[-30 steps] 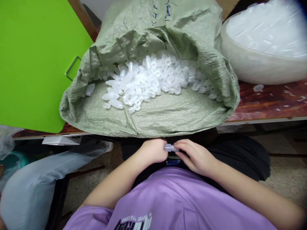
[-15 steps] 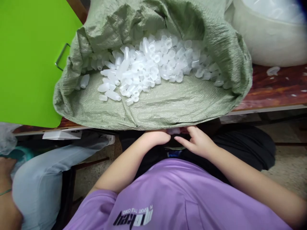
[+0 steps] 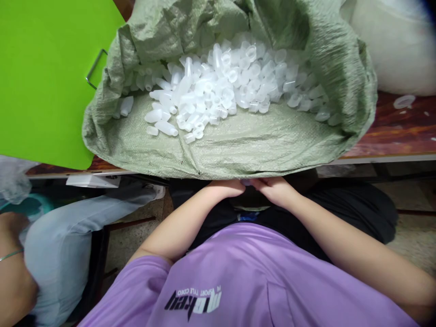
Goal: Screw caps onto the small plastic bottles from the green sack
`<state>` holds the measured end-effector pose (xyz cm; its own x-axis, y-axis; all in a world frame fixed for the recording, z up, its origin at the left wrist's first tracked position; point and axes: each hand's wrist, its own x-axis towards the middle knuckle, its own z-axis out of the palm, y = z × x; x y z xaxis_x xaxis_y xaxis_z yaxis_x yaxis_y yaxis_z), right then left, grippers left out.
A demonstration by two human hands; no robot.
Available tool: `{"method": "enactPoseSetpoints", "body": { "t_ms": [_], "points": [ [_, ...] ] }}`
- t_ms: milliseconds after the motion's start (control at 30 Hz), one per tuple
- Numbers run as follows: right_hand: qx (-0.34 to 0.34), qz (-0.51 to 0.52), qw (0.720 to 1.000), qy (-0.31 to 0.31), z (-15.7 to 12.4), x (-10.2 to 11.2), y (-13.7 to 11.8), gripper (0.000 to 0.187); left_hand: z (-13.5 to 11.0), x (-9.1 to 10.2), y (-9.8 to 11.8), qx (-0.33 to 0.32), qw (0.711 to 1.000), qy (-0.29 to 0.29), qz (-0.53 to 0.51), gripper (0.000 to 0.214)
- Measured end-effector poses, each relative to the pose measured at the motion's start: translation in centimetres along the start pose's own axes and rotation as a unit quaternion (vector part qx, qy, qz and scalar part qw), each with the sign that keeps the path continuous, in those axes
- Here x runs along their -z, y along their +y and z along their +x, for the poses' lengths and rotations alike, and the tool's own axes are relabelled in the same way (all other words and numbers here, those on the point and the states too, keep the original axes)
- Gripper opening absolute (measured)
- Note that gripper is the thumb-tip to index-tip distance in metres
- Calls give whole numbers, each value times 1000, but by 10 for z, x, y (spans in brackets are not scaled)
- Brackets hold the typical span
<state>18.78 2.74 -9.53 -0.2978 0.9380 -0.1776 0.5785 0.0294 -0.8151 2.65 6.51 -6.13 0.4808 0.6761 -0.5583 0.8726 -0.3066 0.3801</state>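
Note:
A green woven sack (image 3: 252, 150) lies with its wide mouth toward me, holding a heap of small translucent white plastic pieces (image 3: 218, 93), some tubular, some tapered. Just below its near edge, my left hand (image 3: 233, 187) is closed around a small translucent plastic piece (image 3: 245, 181), only a sliver of which shows. My right hand (image 3: 277, 188) meets it from the other side, thumb and fingers closed at the same piece. The sack's edge covers most of the fingertips of both hands.
A bright green board (image 3: 44, 81) with a metal handle (image 3: 95, 68) is at left. At right, a large whitish container (image 3: 395, 54) stands on the reddish-brown table (image 3: 391, 122) near a loose translucent ring (image 3: 404, 101). Another person's jeans-clad leg (image 3: 61, 254) is at lower left, beside a teal basin (image 3: 44, 202).
My right hand has moved in against my left, its spread thumb and fingers now closed at the piece. Both hands sit farther under the sack edge. The view has shifted slightly.

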Motion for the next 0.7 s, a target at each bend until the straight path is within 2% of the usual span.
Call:
{"method": "enactPoseSetpoints", "body": {
  "t_ms": [67,133,267,333,467,700],
  "points": [
    [-32,5,999,-14,1,-2,-1,46,0,-1,0,-16,1000,4,-6,37],
    [-51,1,999,-13,1,-4,-3,52,1,-1,0,-26,1000,13,-8,39],
    [-34,-23,999,31,-1,1,0,33,6,1,-4,-46,999,27,-7,35],
    [-21,-8,999,46,2,4,6,32,9,2,-5,-60,998,21,-11,31],
    [-49,42,996,59,15,-2,22,22,15,-4,-3,-63,997,43,-23,33],
    [-137,134,981,39,18,-33,35,39,43,-31,-5,-29,991,106,-73,38]
  ]
}}
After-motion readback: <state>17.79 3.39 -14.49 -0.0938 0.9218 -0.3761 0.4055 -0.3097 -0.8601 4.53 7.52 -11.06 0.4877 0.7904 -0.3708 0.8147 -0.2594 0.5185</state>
